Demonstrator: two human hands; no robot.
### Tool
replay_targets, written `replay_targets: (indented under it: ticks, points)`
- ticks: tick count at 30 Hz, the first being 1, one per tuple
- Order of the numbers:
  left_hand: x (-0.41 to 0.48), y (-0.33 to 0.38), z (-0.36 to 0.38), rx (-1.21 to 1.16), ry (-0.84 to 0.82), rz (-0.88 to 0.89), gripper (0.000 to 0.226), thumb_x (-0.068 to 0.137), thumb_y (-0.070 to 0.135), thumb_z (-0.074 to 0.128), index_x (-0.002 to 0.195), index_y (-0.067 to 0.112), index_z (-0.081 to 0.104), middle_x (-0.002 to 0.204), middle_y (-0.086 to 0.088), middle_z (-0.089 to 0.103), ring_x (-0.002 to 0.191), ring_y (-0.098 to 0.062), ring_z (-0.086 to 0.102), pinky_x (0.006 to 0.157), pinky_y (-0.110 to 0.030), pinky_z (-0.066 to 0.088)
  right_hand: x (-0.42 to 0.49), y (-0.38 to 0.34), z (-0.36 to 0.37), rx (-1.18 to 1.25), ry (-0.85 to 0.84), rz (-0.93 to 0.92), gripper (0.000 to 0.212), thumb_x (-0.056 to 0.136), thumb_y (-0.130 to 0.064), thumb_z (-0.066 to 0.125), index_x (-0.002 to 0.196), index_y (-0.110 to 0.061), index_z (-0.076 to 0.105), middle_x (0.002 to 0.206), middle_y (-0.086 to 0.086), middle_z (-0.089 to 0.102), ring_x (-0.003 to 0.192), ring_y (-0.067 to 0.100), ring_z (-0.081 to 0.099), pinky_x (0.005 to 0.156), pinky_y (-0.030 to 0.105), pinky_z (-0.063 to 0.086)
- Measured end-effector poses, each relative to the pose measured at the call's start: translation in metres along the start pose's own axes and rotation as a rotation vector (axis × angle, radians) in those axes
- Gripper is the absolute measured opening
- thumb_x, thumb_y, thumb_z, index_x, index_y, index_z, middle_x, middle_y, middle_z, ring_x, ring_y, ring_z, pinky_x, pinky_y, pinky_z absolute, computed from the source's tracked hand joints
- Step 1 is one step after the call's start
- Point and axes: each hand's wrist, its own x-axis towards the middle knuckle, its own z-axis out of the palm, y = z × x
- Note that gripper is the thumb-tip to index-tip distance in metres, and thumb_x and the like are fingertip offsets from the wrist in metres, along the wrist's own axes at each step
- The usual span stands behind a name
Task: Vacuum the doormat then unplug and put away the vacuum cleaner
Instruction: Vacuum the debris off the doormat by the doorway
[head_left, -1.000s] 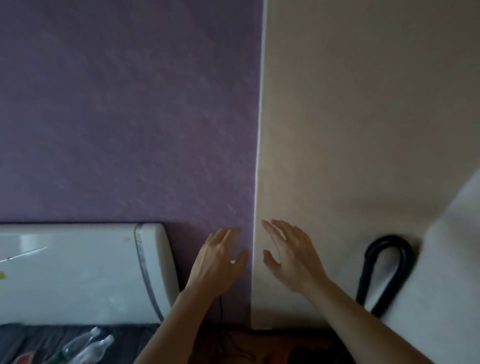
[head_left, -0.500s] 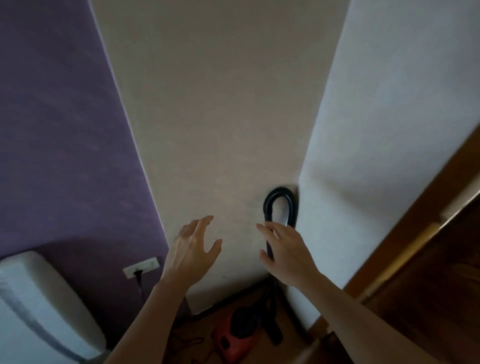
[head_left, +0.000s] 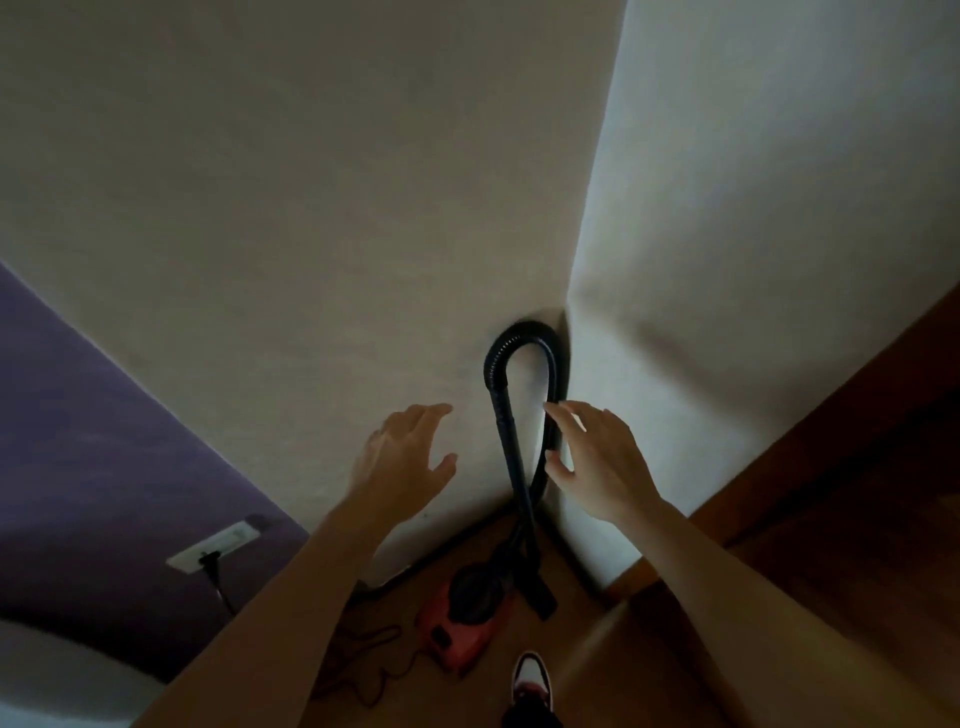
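A red and black vacuum cleaner (head_left: 460, 618) stands on the wooden floor in the wall corner. Its black hose (head_left: 500, 364) loops upward against the beige wall, and the black tube runs down beside it. My right hand (head_left: 597, 462) is open, its fingertips right beside the hose's right strand; I cannot tell if they touch. My left hand (head_left: 402, 457) is open and empty, to the left of the hose. A black plug (head_left: 209, 561) sits in a white wall socket (head_left: 215, 545) on the purple wall, and its cord (head_left: 363, 670) trails across the floor. No doormat is in view.
A brown wooden door frame (head_left: 810, 436) runs along the right. A white object (head_left: 57, 675) fills the bottom left corner. My shoe (head_left: 531, 680) stands on the floor just behind the vacuum cleaner.
The view has swung right and down from the purple wall to the corner. The vacuum cleaner and floor came into view, and both hands have moved closer to the hose.
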Motion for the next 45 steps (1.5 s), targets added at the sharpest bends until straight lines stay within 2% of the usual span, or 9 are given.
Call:
replay_targets:
  ticks: [11,15,21,25,32,35,39,43,45]
  points:
    - [0.118,-0.004,0.073,-0.021,-0.155,0.041,0.082,0.090,0.040,0.066,0.155,0.038,0.016,0.147,0.004,0.040,0.127,-0.017,0.049,0.095,-0.030,0.051,0.090,0.059,0.106,0.129,-0.137,0.103,0.066,0.092,-0.040,0.069,0.147,-0.012,0.046,0.132,0.008,0.063,0.107,0.025,0.068,0.091,0.038,0.058]
    - [0.139,-0.014,0.093,-0.072,-0.135,0.008,0.088,0.088,0.039,0.068,0.156,0.035,0.013,0.146,0.004,0.042,0.122,-0.016,0.053,0.092,-0.026,0.051,0.124,0.068,0.144,0.209,-0.188,0.159,0.072,0.094,-0.054,0.063,0.151,-0.015,0.041,0.139,0.006,0.058,0.116,0.022,0.064,0.092,0.035,0.057]
    - [0.157,-0.024,0.120,-0.343,-0.138,-0.151,0.100,0.084,0.038,0.075,0.155,0.036,0.006,0.146,0.000,0.047,0.123,-0.015,0.056,0.096,-0.031,0.051,0.148,0.059,0.187,0.588,-0.278,0.278,0.046,0.095,-0.045,0.067,0.129,-0.016,0.058,0.111,-0.002,0.070,0.101,0.013,0.069,0.085,0.026,0.057]
    - [0.163,-0.034,0.132,-0.393,-0.148,-0.146,0.095,0.087,0.033,0.074,0.154,0.039,0.007,0.145,0.003,0.049,0.119,-0.012,0.058,0.095,-0.032,0.053,0.142,0.058,0.196,0.761,-0.254,0.320,0.043,0.096,-0.040,0.068,0.131,-0.018,0.057,0.111,-0.005,0.073,0.102,0.007,0.070,0.089,0.029,0.059]
    - [0.162,-0.032,0.098,-0.400,-0.372,0.088,0.085,0.092,0.015,0.065,0.155,0.037,0.012,0.153,-0.005,0.038,0.130,-0.019,0.049,0.105,-0.024,0.043,0.106,0.044,0.176,0.802,-0.253,0.348,0.043,0.096,-0.028,0.069,0.134,-0.013,0.057,0.116,-0.005,0.072,0.109,0.010,0.069,0.099,0.030,0.055]
    - [0.163,-0.028,0.083,-0.290,-0.457,0.324,0.079,0.093,0.023,0.061,0.156,0.035,0.015,0.136,-0.005,0.047,0.108,-0.015,0.057,0.096,-0.025,0.050,0.086,0.035,0.167,0.820,-0.253,0.378,0.047,0.096,-0.026,0.070,0.138,-0.012,0.055,0.120,-0.003,0.071,0.111,0.009,0.069,0.099,0.030,0.055]
    - [0.154,-0.021,0.078,-0.103,-0.538,0.480,0.077,0.092,0.021,0.068,0.153,0.042,0.027,0.119,-0.002,0.043,0.093,-0.017,0.056,0.084,-0.028,0.053,0.059,0.017,0.153,0.840,-0.257,0.429,0.046,0.096,-0.024,0.070,0.138,-0.012,0.055,0.116,-0.018,0.066,0.112,0.001,0.066,0.100,0.023,0.052]
    - [0.139,-0.008,0.082,-0.209,-0.564,0.528,0.056,0.085,0.018,0.074,0.132,0.037,0.049,0.102,0.000,0.045,0.085,-0.017,0.053,0.075,-0.023,0.045,0.027,0.006,0.143,0.798,-0.251,0.490,0.029,0.098,-0.029,0.068,0.123,-0.023,0.057,0.100,-0.012,0.069,0.093,0.000,0.068,0.085,0.021,0.052]
    - [0.127,0.000,0.081,-0.301,-0.561,0.523,0.051,0.081,0.015,0.075,0.122,0.036,0.053,0.099,-0.001,0.048,0.085,-0.020,0.055,0.076,-0.028,0.052,0.011,0.003,0.139,0.785,-0.229,0.537,0.024,0.097,-0.035,0.068,0.118,-0.032,0.057,0.097,-0.010,0.070,0.089,0.002,0.067,0.081,0.025,0.052]
